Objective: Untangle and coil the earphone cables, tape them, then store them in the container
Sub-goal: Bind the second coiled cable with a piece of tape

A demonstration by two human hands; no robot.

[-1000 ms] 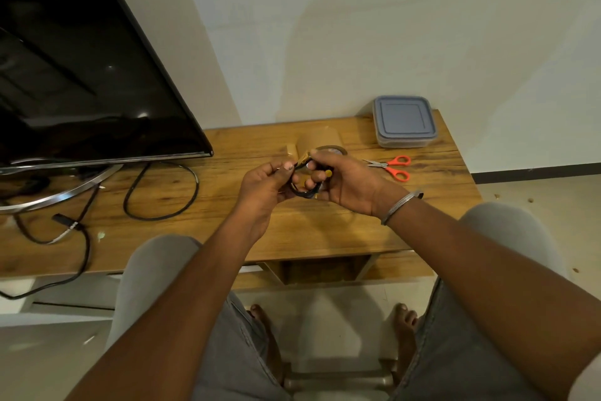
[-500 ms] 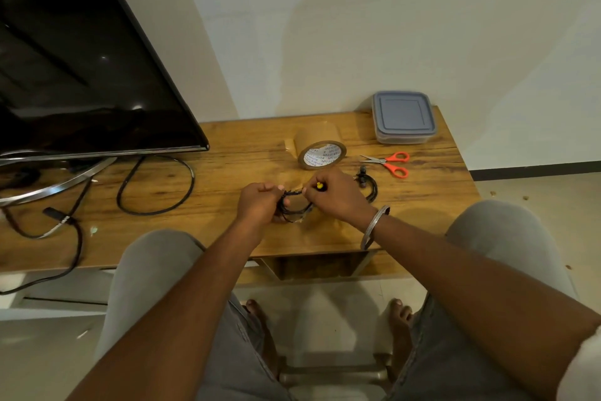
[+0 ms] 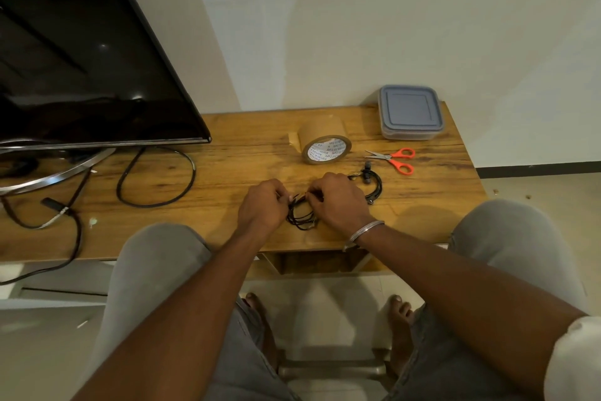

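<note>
A black coiled earphone cable (image 3: 300, 217) lies on the wooden table (image 3: 227, 173) between my hands. My left hand (image 3: 261, 205) pinches the coil's top left with curled fingers. My right hand (image 3: 336, 200) pinches the top right of the same coil. A second black earphone coil (image 3: 370, 182) rests on the table just right of my right hand. The brown tape roll (image 3: 325, 148) stands on edge behind my hands. The orange-handled scissors (image 3: 395, 160) lie to the right. A closed grey-lidded container (image 3: 409, 112) sits at the back right corner.
A large black TV (image 3: 81, 59) on a metal stand fills the left side, with loose black cables (image 3: 156, 176) looping on the table beside it. My knees (image 3: 162, 257) press close to the table's front edge. The table's right edge drops to the floor.
My hands have lowered the coil from in front of the tape roll down onto the table, nearer to me. The second coil and the tape roll's face have come into sight.
</note>
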